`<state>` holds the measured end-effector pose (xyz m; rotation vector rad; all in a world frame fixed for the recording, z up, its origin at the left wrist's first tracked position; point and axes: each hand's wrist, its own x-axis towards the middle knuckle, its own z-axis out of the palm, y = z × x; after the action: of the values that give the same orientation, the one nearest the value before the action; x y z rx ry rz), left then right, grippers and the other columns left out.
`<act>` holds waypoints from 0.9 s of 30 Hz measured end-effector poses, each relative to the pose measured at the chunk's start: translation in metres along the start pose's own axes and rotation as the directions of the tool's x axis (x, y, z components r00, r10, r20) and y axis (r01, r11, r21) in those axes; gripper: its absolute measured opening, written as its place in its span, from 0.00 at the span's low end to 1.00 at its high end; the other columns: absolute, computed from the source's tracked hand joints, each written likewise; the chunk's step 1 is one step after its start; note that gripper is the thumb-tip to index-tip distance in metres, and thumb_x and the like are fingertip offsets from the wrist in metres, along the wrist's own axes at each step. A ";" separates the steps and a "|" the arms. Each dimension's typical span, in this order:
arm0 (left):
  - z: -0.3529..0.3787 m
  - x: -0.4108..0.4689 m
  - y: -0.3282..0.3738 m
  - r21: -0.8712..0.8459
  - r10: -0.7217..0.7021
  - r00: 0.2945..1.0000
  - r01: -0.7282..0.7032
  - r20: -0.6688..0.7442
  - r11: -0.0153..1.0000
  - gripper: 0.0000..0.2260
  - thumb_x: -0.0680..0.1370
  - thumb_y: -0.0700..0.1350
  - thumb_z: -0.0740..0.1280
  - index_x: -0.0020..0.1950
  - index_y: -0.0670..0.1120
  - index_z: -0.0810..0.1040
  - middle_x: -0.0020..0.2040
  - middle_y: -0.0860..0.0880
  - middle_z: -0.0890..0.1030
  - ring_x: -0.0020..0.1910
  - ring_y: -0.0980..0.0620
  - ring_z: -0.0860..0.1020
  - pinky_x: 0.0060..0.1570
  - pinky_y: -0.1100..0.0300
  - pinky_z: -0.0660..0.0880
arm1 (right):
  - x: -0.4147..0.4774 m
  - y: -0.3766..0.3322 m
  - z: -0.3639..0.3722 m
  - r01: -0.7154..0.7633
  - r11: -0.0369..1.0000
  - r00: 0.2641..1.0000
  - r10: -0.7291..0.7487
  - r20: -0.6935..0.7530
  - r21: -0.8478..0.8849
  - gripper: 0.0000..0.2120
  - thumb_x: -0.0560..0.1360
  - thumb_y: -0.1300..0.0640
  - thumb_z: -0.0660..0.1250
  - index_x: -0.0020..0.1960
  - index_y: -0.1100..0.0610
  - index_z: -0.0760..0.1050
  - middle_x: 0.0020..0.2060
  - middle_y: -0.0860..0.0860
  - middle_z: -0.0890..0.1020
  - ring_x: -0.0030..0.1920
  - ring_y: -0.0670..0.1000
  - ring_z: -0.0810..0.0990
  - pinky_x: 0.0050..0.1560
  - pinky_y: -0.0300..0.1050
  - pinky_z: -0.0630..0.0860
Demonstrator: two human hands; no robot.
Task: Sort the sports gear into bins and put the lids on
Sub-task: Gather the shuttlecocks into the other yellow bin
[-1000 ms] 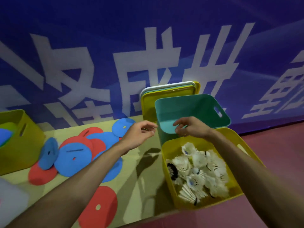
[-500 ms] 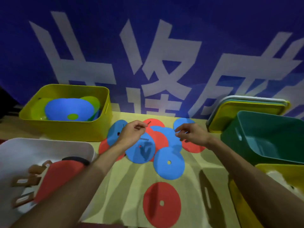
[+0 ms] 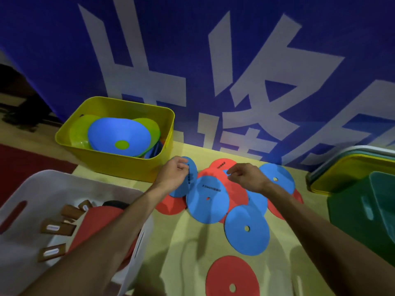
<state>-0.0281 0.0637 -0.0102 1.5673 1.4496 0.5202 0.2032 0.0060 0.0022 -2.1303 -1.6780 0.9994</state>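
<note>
Both arms bare, reaching forward side by side. Left forearm [image 3: 102, 231] comes in from lower left, right forearm [image 3: 320, 223] from lower right. Left hand [image 3: 174, 173]: fingers curled toward thumb, possibly pinching, too blurred to tell. Right hand [image 3: 245, 177]: palm down, fingers loosely curled, grip looks empty.

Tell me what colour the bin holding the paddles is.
The paddle bin is white, clearest in the head view.

White Chinese characters [image 3: 245, 92], cropped, on blue banner [image 3: 192, 28]; blue disc [image 3: 208, 201] print illegible.
</note>
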 end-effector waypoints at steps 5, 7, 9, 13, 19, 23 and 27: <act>0.001 0.040 0.002 0.065 -0.019 0.998 0.015 0.064 0.998 0.13 0.79 0.41 0.61 0.64 0.46 0.72 0.54 0.49 0.78 0.58 0.50 0.76 0.47 0.62 0.72 | 0.048 -0.007 0.017 0.041 0.999 0.999 -0.042 -0.018 -0.023 0.13 0.76 0.58 0.64 0.59 0.57 0.78 0.56 0.52 0.82 0.54 0.52 0.79 0.53 0.41 0.73; 0.006 0.058 0.004 0.118 -0.024 0.996 0.014 0.085 0.993 0.13 0.79 0.41 0.61 0.64 0.45 0.72 0.57 0.48 0.77 0.60 0.49 0.75 0.49 0.61 0.72 | 0.066 -0.007 0.023 0.058 0.998 0.998 -0.059 -0.024 -0.007 0.13 0.76 0.59 0.62 0.59 0.57 0.78 0.57 0.52 0.82 0.55 0.52 0.79 0.53 0.40 0.72; 0.012 0.077 0.007 0.162 -0.034 0.998 0.025 0.052 0.986 0.15 0.80 0.41 0.61 0.66 0.44 0.71 0.60 0.48 0.77 0.60 0.49 0.75 0.49 0.62 0.70 | 0.083 -0.007 0.031 0.085 0.996 0.996 -0.084 -0.039 0.014 0.14 0.77 0.61 0.59 0.59 0.57 0.78 0.56 0.51 0.82 0.54 0.52 0.79 0.50 0.37 0.70; 0.026 0.116 0.000 0.216 -0.070 0.998 0.068 0.002 0.974 0.15 0.80 0.42 0.60 0.67 0.44 0.71 0.62 0.46 0.77 0.59 0.47 0.75 0.52 0.59 0.70 | 0.117 -0.009 0.048 0.107 0.991 0.994 -0.107 -0.004 0.079 0.13 0.77 0.62 0.60 0.58 0.56 0.78 0.53 0.52 0.82 0.53 0.51 0.80 0.52 0.38 0.72; 0.052 0.158 -0.017 0.419 -0.130 0.988 0.082 0.087 0.904 0.14 0.78 0.42 0.62 0.63 0.46 0.75 0.64 0.47 0.77 0.62 0.47 0.75 0.62 0.56 0.71 | 0.151 0.002 0.076 0.095 0.992 0.989 -0.103 0.109 0.079 0.12 0.77 0.60 0.60 0.58 0.58 0.77 0.52 0.55 0.82 0.51 0.54 0.79 0.48 0.39 0.70; 0.061 0.172 -0.033 0.595 -0.203 0.973 0.097 0.113 0.798 0.15 0.75 0.41 0.65 0.61 0.49 0.77 0.62 0.48 0.78 0.60 0.47 0.76 0.61 0.53 0.73 | 0.160 0.006 0.083 0.069 0.997 0.985 -0.072 0.155 0.024 0.14 0.78 0.55 0.61 0.59 0.61 0.76 0.55 0.57 0.82 0.55 0.57 0.79 0.56 0.49 0.76; 0.063 0.180 -0.036 0.674 -0.347 0.925 0.157 0.156 0.722 0.15 0.72 0.43 0.66 0.59 0.47 0.78 0.59 0.48 0.80 0.56 0.48 0.77 0.57 0.54 0.76 | 0.167 0.003 0.089 0.027 0.998 0.971 -0.011 0.238 -0.064 0.15 0.77 0.49 0.62 0.57 0.59 0.76 0.53 0.55 0.82 0.53 0.56 0.79 0.55 0.51 0.77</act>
<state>0.0425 0.2085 -0.1189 1.8224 1.6866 -0.4220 0.1646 0.1409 -0.1243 -2.1011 -1.8601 1.2523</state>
